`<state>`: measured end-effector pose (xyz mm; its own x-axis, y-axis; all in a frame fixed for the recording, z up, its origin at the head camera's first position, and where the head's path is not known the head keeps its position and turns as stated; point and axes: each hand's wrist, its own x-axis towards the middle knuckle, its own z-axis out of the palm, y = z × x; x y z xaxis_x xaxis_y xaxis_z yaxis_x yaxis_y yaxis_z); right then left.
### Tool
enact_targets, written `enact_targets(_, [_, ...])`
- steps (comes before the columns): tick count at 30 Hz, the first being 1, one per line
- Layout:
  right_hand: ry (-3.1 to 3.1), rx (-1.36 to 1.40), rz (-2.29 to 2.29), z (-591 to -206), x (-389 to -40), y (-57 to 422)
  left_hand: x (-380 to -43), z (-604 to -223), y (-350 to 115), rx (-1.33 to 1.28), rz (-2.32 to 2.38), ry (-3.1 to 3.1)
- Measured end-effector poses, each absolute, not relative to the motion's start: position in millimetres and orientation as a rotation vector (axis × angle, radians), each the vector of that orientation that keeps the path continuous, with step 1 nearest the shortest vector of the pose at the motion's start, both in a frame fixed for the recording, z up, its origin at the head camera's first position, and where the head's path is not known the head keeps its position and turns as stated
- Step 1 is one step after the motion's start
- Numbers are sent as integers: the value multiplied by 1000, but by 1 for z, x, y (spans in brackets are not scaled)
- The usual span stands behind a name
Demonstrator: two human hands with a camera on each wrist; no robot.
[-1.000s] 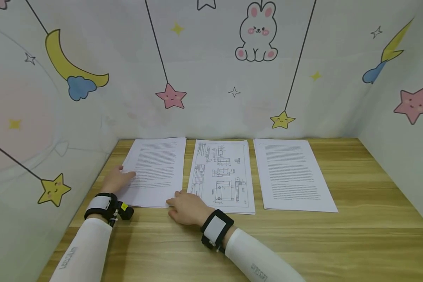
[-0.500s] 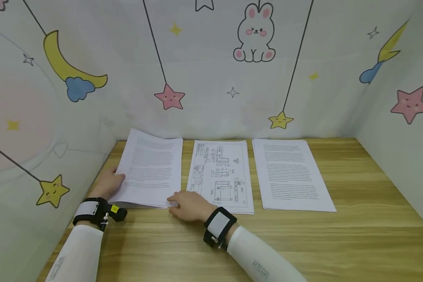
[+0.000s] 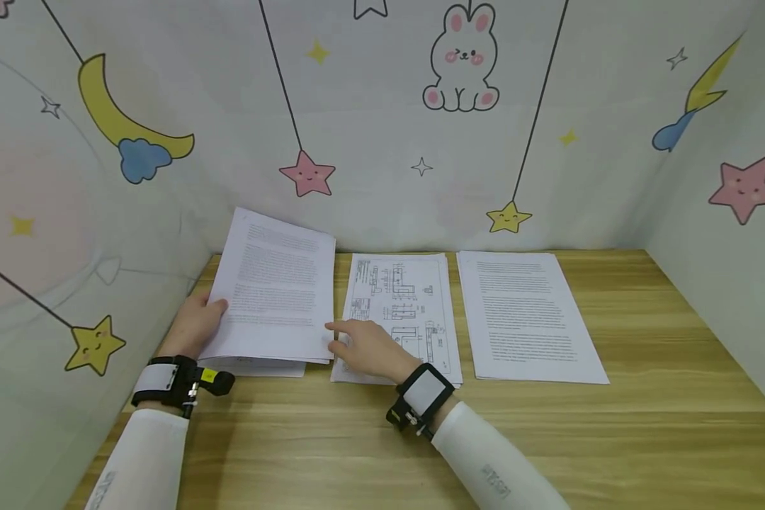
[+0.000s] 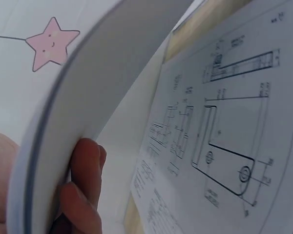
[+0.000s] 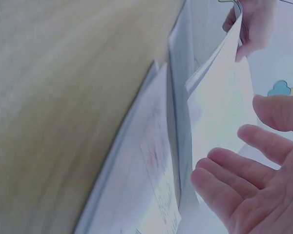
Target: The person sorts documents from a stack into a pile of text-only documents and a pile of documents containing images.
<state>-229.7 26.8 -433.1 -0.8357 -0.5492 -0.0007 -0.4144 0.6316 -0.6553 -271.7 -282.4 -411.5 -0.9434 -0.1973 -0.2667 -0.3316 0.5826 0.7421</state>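
Observation:
My left hand (image 3: pixel 194 322) grips the left edge of a sheaf of printed text pages (image 3: pixel 274 290), which is tilted up off the table. In the left wrist view its fingers (image 4: pixel 83 185) curl under the sheaf (image 4: pixel 88 112). A few sheets (image 3: pixel 261 367) still lie flat beneath. My right hand (image 3: pixel 363 347) lies over the stack of technical drawings (image 3: pixel 408 297), its fingers straight and its index tip at the sheaf's lower right edge. The right wrist view shows that palm (image 5: pixel 244 180) relaxed beside the raised pages (image 5: pixel 224 112).
A third stack of text pages (image 3: pixel 525 315) lies to the right on the wooden table (image 3: pixel 644 425). Decorated white walls close in the left (image 3: pixel 70 234), back and right sides. The drawing sheet (image 4: pixel 219 146) lies flat below the sheaf.
The left hand has lifted the sheaf from flat to steeply tilted. The right hand moved from the stack's near corner up and right, onto the drawings.

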Motion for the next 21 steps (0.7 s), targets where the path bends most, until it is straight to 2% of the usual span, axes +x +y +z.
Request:
enact_targets(12, [2611,-498,-1417,-429,-240,42,-263,-393,-271,-335,1372,2674])
enact_targets(21, [2490,-207,-1651,-425,-251,51,-262,-401,-246,-218,1479,2621])
